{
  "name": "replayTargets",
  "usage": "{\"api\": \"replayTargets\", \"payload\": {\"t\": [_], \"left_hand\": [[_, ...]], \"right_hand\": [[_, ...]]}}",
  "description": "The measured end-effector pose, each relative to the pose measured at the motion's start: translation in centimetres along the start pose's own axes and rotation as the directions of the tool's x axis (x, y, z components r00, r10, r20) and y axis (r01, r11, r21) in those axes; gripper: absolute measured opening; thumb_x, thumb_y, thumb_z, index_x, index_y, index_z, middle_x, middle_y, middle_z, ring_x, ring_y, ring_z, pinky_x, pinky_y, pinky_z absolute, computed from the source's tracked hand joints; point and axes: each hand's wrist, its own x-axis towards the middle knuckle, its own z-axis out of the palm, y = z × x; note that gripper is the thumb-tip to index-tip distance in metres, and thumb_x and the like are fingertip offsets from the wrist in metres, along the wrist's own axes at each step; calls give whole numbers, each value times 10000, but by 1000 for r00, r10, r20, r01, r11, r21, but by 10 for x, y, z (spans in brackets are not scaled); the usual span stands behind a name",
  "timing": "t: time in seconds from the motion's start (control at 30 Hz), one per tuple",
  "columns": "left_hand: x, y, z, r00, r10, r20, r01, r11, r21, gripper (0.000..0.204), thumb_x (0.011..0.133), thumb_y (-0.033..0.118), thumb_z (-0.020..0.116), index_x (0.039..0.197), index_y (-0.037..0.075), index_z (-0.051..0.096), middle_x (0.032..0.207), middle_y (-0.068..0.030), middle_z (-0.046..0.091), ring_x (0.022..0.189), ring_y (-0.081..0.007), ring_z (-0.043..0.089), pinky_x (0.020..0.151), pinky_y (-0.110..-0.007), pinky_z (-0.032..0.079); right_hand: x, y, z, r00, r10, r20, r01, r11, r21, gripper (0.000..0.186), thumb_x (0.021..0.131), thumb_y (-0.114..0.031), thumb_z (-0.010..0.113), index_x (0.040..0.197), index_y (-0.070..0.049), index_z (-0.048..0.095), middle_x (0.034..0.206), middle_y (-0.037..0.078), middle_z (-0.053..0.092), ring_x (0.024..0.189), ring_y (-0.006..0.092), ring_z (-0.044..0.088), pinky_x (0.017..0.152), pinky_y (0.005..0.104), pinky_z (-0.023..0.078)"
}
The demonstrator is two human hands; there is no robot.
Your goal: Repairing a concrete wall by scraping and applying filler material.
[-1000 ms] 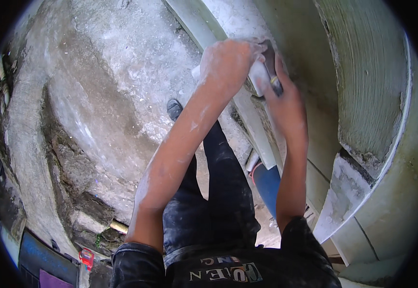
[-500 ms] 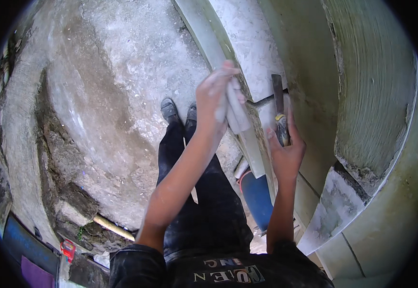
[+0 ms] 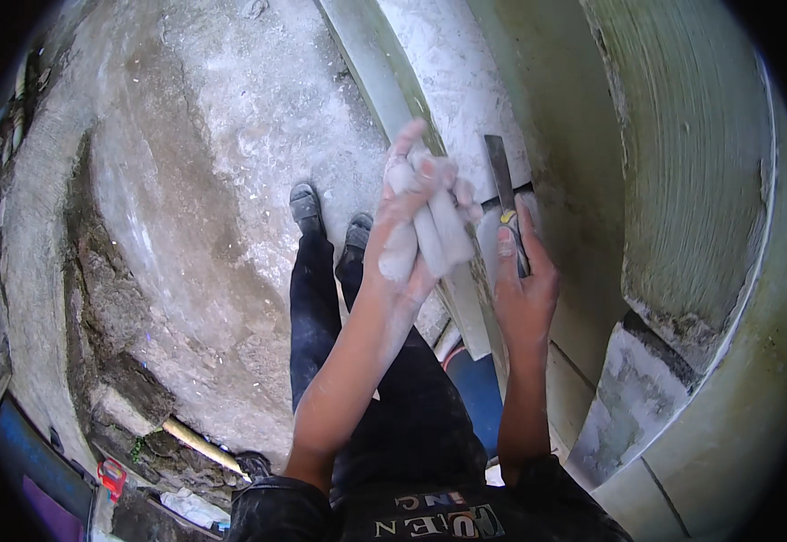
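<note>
My left hand, coated in white dust, is curled around a few thick white sticks that look chalky. Their exact kind does not show. To its right, my right hand grips a chisel-like tool by its handle. The dark, flat blade has a squared end and points away from me. A yellow band shows at the handle's top; the rest lies mostly within my fingers. The blade and the white sticks are apart.
A pale ledge runs beneath my hands beside a whitish dusty strip. A curved greenish wall rises at the right. Below the ledge stands a blue container. Rough concrete floor spreads left, with a yellowish pole lower down.
My left hand has turned and its fingers have shifted around the white sticks. My right hand has moved slightly left and down with the tool still in it. The whole view has shifted a little.
</note>
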Motion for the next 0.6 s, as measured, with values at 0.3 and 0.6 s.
{"api": "replayTargets", "payload": {"t": [0.3, 0.6], "left_hand": [[38, 23, 20, 805, -396, 442, -591, -600, 539, 471, 815, 290, 838, 1260, 162, 751, 1396, -30, 669, 1000, -255, 749, 830, -377, 618], [39, 19, 10, 836, -395, 382, -549, -620, 560, 405, 920, 312, 726, 1287, 140, 721, 1456, -4, 639, 1090, -281, 726, 873, -413, 601]], "right_hand": [[12, -10, -8, 1000, 8, 10, -7, 996, -90, 427, 1038, -239, 651, 1432, -74, 637, 1152, 265, 736, 1070, 406, 733, 912, 427, 552], [10, -28, -17, 999, 19, 33, -12, 979, -204, 413, 1037, -245, 641, 1427, -106, 651, 1170, 264, 729, 1076, 431, 718, 901, 448, 555]]}}
